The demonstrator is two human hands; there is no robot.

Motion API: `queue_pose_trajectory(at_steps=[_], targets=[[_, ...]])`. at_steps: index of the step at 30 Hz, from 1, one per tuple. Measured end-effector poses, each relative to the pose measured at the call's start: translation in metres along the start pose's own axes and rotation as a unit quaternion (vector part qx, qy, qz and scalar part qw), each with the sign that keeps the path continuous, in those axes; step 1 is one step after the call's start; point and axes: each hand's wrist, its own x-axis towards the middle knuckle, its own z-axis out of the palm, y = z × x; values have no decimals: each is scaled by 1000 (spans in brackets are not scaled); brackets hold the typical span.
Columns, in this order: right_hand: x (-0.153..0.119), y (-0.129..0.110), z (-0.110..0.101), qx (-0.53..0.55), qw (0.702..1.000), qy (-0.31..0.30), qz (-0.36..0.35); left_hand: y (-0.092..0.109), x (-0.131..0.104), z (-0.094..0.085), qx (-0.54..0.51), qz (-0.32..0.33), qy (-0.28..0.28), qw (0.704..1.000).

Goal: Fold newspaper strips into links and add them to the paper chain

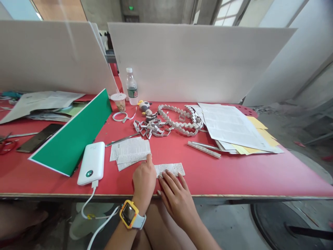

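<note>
A folded strip of printed paper [170, 169] lies flat near the table's front edge. My right hand [177, 194] rests palm down, its stretched fingers lying flat on the strip's lower edge. At the strip's left end is my left hand [144, 177], with a yellow-cased watch on the wrist. One finger of it points forward while the others curl under, closed at the paper; their tips are hidden. Just beyond lie several printed paper slips [132, 151], overlapping. A chain of folded paper links [182, 121] is coiled farther back, beside a heap of loose folded links [152, 128].
On the left are a white power bank [91, 163] with a cable, a green board [78, 133] and a dark phone [40, 138]. A bottle [132, 88], lidded cup [120, 103] and small toy [144, 106] stand behind. Paper sheets [234, 125] and folded strips [204, 149] lie right.
</note>
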Motion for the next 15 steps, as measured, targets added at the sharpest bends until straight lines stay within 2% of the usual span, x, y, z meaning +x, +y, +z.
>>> queue_pose_trajectory(at_steps=[6, 10, 15], targets=[[6, -1, -4, 9, 1000, 14, -13, -1, 0, 1, -7, 3, 21, 1000], [9, 1, -6, 31, 999, 24, 10, -1, -3, 1, -17, -1, 30, 999], [-1, 22, -10, 56, 994, 71, 54, -2, -4, 3, 9, 20, 102, 995]])
